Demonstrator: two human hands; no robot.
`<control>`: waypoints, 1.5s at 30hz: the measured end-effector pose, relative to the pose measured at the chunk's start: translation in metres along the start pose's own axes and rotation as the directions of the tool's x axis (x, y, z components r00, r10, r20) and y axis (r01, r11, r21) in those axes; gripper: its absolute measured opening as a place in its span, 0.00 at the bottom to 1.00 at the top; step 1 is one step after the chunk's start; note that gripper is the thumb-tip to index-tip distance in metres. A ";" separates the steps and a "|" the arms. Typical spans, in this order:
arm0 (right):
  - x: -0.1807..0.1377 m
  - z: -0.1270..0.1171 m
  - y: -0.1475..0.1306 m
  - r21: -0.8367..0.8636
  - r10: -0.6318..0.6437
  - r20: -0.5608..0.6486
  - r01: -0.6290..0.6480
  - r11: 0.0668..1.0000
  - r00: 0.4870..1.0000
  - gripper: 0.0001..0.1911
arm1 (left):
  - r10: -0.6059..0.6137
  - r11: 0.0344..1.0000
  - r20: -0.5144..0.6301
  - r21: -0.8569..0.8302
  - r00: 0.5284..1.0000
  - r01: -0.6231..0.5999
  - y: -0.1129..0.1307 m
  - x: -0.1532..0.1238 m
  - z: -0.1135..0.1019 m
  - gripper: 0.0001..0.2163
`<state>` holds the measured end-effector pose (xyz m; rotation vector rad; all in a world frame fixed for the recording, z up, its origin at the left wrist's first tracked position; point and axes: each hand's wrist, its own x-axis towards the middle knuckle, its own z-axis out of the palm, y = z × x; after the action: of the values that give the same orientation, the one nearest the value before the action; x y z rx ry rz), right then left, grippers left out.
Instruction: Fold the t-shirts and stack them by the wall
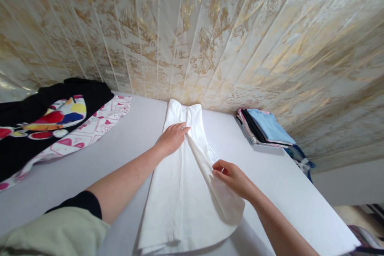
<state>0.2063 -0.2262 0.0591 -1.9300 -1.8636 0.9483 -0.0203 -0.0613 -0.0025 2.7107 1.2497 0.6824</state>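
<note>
A white skirt [168, 192] lies lengthwise on the white table, its gathered waist end at the far side and its wide hem towards me. My left hand [173, 138] rests on the upper part of it, fingers extended along the cloth below the waist. With thumb and fingers, my right hand [229, 176] pinches the skirt's right edge, which is lifted and turned partly inward. The folded-over layer runs at a slant from my left fingertips down to the lower right.
On the left lie a black garment with a colourful print [54, 118] and a pink-and-white patterned cloth [99, 122]. A stack of folded clothes [268, 126], light blue on top, sits at the back right. Behind the white table [288, 192] hangs a gold-patterned curtain [192, 36].
</note>
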 end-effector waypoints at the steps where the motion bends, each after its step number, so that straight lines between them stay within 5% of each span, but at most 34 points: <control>1: -0.010 0.000 0.002 0.002 0.025 0.020 -0.025 1.000 0.999 0.09 | -0.003 1.000 -0.001 -0.017 1.000 0.003 0.000 0.000 0.000 0.23; 7: -0.043 0.000 0.012 -0.047 0.030 -0.051 -0.032 0.998 0.998 0.08 | -0.012 0.998 -0.004 -0.058 1.000 0.012 -0.001 0.001 0.001 0.20; 12: -0.057 0.001 0.004 0.023 0.092 0.065 -0.094 0.995 0.994 0.07 | -0.015 0.997 -0.018 -0.082 1.000 0.013 -0.004 0.001 0.003 0.20; 18: -0.074 0.017 -0.029 0.158 -0.058 0.000 0.057 0.986 0.998 0.06 | -0.013 0.994 -0.029 -0.106 0.999 0.009 -0.005 0.000 0.002 0.20; 22: -0.081 0.039 -0.042 0.206 -0.221 0.132 0.191 0.960 0.966 0.08 | -0.020 0.992 -0.037 -0.125 0.999 0.015 -0.003 0.000 -0.001 0.20; 28: -0.086 0.048 -0.029 0.123 -0.213 -0.011 0.213 0.969 0.977 0.08 | 0.001 0.985 -0.060 -0.170 0.998 -0.011 -0.006 0.000 -0.001 0.19; 36: -0.100 0.052 -0.025 0.068 -0.287 0.042 0.284 0.956 0.957 0.11 | -0.073 0.961 -0.086 -0.272 0.994 0.047 -0.008 0.004 0.000 0.20; 40: -0.107 0.050 -0.018 0.072 -0.328 0.051 0.324 0.943 0.943 0.14 | -0.124 0.957 -0.001 -0.263 0.992 0.120 0.003 -0.018 -0.019 0.20; 45: -0.110 0.056 -0.011 0.012 -0.403 -0.026 0.403 0.915 0.915 0.11 | -0.137 0.958 0.137 -0.233 0.981 0.166 0.048 -0.095 -0.063 0.12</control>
<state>0.1682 -0.3436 0.0519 -1.4491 -2.1167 0.8001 -0.0674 -0.1698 0.0316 2.3919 1.2396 0.6013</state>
